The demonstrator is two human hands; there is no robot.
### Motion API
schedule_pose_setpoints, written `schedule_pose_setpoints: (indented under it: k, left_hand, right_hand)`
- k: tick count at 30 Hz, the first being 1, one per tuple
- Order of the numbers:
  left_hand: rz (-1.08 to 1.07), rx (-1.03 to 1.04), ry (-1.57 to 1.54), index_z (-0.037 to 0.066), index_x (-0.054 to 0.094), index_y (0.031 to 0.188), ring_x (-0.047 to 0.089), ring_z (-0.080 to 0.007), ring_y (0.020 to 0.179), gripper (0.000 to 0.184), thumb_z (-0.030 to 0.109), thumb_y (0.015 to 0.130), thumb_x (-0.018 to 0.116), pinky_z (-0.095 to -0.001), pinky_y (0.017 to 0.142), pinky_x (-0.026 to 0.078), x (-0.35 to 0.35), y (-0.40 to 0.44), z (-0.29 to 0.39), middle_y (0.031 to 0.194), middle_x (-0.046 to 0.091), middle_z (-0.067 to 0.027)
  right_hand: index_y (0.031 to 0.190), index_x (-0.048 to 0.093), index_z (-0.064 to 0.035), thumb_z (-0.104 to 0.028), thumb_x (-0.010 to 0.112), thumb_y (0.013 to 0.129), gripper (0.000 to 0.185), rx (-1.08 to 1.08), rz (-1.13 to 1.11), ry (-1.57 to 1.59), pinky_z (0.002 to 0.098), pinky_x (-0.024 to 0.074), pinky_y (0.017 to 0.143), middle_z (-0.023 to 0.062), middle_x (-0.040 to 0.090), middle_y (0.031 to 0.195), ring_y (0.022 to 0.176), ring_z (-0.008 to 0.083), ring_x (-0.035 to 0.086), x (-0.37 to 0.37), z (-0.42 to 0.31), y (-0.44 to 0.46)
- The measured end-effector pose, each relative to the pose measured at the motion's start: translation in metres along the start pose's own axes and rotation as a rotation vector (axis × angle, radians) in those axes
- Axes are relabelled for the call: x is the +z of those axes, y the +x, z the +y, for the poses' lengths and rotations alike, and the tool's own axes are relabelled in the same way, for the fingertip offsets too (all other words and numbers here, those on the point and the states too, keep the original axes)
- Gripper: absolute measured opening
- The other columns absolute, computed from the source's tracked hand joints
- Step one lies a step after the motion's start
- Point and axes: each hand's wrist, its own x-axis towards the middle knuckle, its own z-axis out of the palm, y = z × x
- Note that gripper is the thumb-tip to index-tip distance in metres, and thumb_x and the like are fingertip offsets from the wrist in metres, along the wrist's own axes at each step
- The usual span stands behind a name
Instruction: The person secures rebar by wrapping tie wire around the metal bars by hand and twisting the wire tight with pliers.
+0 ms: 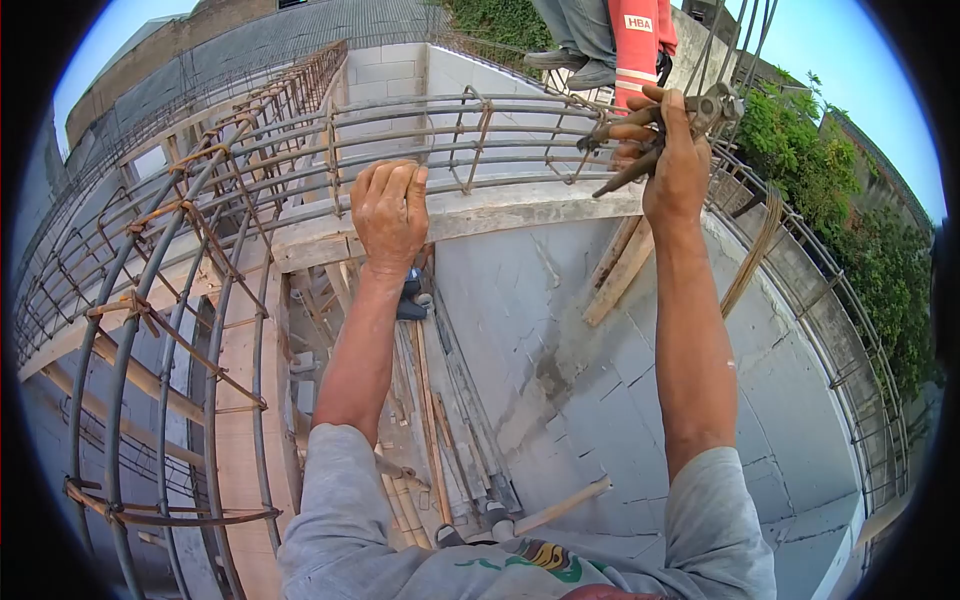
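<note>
The right hand (pixel 678 150) wraps around pincers (pixel 628 175), their handles jutting to its left. The left hand (pixel 388 212) is curled into a fist by the rebar cage (pixel 480 140); whether it grips a bar, I cannot tell.

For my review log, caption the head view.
Left hand fisted by a rebar cage; right hand holding a metal hand tool.
</note>
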Motion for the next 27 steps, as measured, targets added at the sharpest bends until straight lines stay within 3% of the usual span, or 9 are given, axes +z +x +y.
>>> schedule_pose_setpoints:
  k: [3,5,8,12,16,19,20,24,27]
  left_hand:
    - [-0.144,-0.035,0.009,0.006,0.064,0.084,0.06,-0.0286,0.079,0.012,0.017,0.087,0.062,-0.0372,0.07,0.047,0.01,-0.028,-0.015,0.08,0.064,-0.0076]
    - [-0.123,-0.095,-0.007,0.006,0.064,0.083,0.059,-0.0286,0.076,0.012,0.017,0.088,0.062,-0.0377,0.069,0.046,0.013,-0.029,-0.016,0.078,0.063,-0.0079]
    - [-0.115,-0.118,0.006,0.006,0.064,0.081,0.058,-0.0287,0.073,0.013,0.017,0.088,0.061,-0.0386,0.068,0.045,0.014,-0.031,-0.012,0.075,0.062,-0.0082]
    - [-0.076,-0.123,-0.039,0.004,0.062,0.079,0.055,-0.0319,0.071,0.016,0.016,0.09,0.059,-0.0407,0.067,0.044,0.014,-0.03,-0.014,0.072,0.058,-0.0109]
    - [-0.089,-0.118,-0.042,0.006,0.062,0.077,0.057,-0.0282,0.071,0.015,0.016,0.088,0.061,-0.0387,0.067,0.045,0.013,-0.032,-0.017,0.072,0.06,-0.008]
    - [-0.095,-0.12,-0.027,0.006,0.062,0.077,0.057,-0.0283,0.07,0.015,0.016,0.088,0.06,-0.0387,0.067,0.045,0.013,-0.031,-0.017,0.071,0.06,-0.0079]
    - [-0.087,-0.124,-0.017,0.006,0.063,0.077,0.057,-0.0283,0.07,0.015,0.016,0.088,0.06,-0.0388,0.066,0.045,0.013,-0.033,-0.015,0.071,0.06,-0.008]
    - [-0.084,-0.144,0.028,0.006,0.063,0.077,0.057,-0.0285,0.07,0.015,0.016,0.088,0.06,-0.039,0.067,0.045,0.018,-0.033,-0.015,0.071,0.061,-0.0085]
    - [-0.114,-0.173,0.028,0.005,0.063,0.078,0.056,-0.0301,0.07,0.017,0.018,0.089,0.059,-0.0398,0.066,0.044,0.017,-0.031,-0.014,0.072,0.061,-0.0099]
  right_hand:
    - [0.1,0.058,0.0031,-0.048,0.052,0.094,0.051,-0.125,-0.1,-0.234,0.0274,0.0492,0.058,0.0097,0.063,0.084,0.062,0.0156,0.066,0.016,0.013,0.052]
    - [0.095,0.059,0.0016,-0.055,0.05,0.092,0.058,-0.098,-0.104,-0.377,0.031,0.0492,0.061,0.0137,0.064,0.08,0.062,0.0203,0.066,0.028,0.031,0.072]
    - [0.098,0.061,0.0012,-0.06,0.046,0.091,0.063,0.014,-0.215,-0.798,0.0399,0.0497,0.07,0.0219,0.066,0.085,0.074,0.0304,0.068,0.036,0.049,0.085]
    - [0.103,0.065,0.0,-0.06,0.046,0.089,0.065,-0.14,-0.308,-1.066,0.0491,0.0448,0.086,0.0291,0.065,0.096,0.1,0.0397,0.062,0.046,0.07,0.07]
    - [0.097,0.066,0.0056,-0.069,0.049,0.081,0.079,0.156,-0.346,-1.361,0.049,0.0435,0.09,0.0289,0.065,0.097,0.102,0.0425,0.061,0.049,0.088,0.071]
    - [0.099,0.066,0.0039,-0.07,0.048,0.082,0.077,0.045,-0.315,-1.321,0.0515,0.0413,0.09,0.0279,0.066,0.095,0.1,0.0433,0.061,0.05,0.103,0.067]
    - [0.102,0.066,-0.0005,-0.072,0.048,0.081,0.076,0.051,-0.349,-1.262,0.0542,0.0341,0.095,0.0242,0.067,0.099,0.105,0.0395,0.059,0.049,0.104,0.064]
    - [0.115,0.063,-0.0081,-0.075,0.051,0.077,0.078,-0.309,-0.395,-1.277,0.0581,0.0195,0.099,0.0133,0.061,0.118,0.122,0.0278,0.047,0.036,0.121,0.038]
    - [0.118,0.061,-0.007,-0.075,0.05,0.078,0.08,-0.389,-0.39,-1.309,0.0576,0.0216,0.099,0.012,0.06,0.12,0.121,0.0286,0.047,0.036,0.123,0.033]
